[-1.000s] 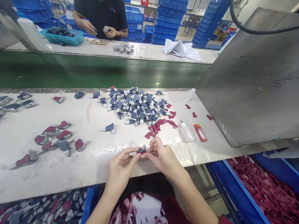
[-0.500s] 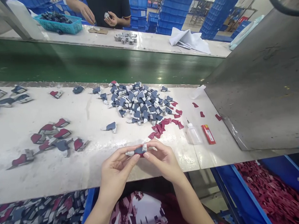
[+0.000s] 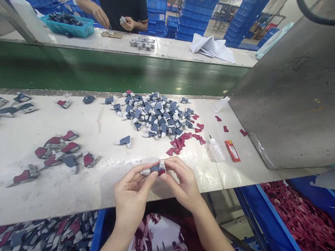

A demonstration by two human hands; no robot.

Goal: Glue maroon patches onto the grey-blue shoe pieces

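Many blue pieces (image 3: 158, 116) mid-frame look not done; I guess the red-sided ones (image 3: 71, 148) at far left are. Below the middle, the left hand (image 3: 130, 192) and right hand (image 3: 186, 184), nearly closed, pinch one small toy-like part (image 3: 155, 168).

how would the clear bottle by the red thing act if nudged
The clear bottle would probably slide or roll easily: its body looks rounded and the tabletop smooth and glossy. It may be light, with thin-looking translucent walls, though its fill is unclear. Its narrow tip could catch on things.
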